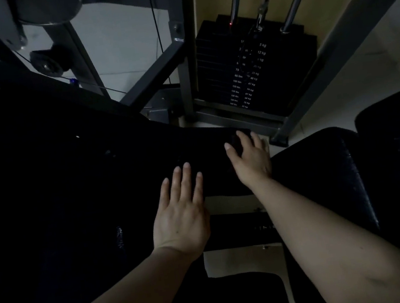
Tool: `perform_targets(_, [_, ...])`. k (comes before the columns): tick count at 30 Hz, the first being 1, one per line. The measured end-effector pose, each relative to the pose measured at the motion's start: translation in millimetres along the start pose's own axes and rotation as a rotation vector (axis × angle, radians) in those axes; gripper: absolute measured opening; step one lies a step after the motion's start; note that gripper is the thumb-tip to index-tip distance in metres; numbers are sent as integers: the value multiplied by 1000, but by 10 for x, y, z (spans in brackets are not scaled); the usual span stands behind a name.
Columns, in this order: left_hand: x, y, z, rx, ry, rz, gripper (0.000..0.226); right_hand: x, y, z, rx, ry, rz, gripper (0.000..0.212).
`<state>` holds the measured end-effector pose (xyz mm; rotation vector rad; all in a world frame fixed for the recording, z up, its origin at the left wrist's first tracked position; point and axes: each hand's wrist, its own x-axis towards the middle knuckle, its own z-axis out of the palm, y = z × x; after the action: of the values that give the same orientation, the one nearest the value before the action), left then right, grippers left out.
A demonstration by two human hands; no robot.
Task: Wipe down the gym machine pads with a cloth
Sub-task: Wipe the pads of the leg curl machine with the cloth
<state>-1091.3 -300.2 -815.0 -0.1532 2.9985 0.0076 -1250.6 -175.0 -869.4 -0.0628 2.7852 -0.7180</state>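
two hands (180, 218) (251, 159), three pads (73, 190) (321, 175) (396, 134), one weight stack (247, 71)

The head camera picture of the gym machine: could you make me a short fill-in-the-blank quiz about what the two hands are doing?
1. The left hand lies flat with its fingers ____ on the big black pad.
2. The right hand presses a dark cloth near the pad's far ____.
3. Beyond the hands stands the weight stack, its plates marked in lbs and ____.

Missing words: straight; edge; kg
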Motion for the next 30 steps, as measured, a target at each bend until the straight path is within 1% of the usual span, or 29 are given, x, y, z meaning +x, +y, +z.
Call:
perform_targets(2, [-31,9,-34,14,-26,-1,62,-214,58,23,-20,11,-37,60])
perform_targets(4, [-38,-6,-58,4,-16,19,61,-379,104,44,-13,12,-51,56])
perform_targets(6, [-39,-38,-154,8,-50,30,60,-510,132,69,2,23,-60,53])
perform_targets(9, [-93,-193,-232,47,-56,-10,60,-708,136,144,55,78,-64,50])
perform_targets(12, [-180,-329,-225,74,-42,-26,66,-1009,100,293,125,151,-68,50])
perform_targets(14, [-199,-351,-185,99,-52,-13,68,-1113,55,355,130,126,-47,53])
perform_targets(17, [-181,-330,-161,100,-44,17,66,-998,36,314,107,116,-39,66])
perform_targets(18, [-179,-340,-140,93,-34,22,66,-930,44,287,93,112,-42,66])
perform_targets(21, [-180,-365,-73,87,-7,27,65,-681,41,189,52,64,-36,54])
perform_targets(23, [-178,-362,-54,76,-7,33,65,-449,30,136,41,81,-35,48])
perform_targets(25, [-173,-368,-48,72,0,34,65,-164,8,83,78,79,-4,45])
perform_targets(28, [-171,-363,-41,78,5,31,65,224,-14,-25,76,-31,108,43])
perform_targets(30, [-168,-358,-42,81,0,28,65,272,-24,-43,38,-21,101,43])
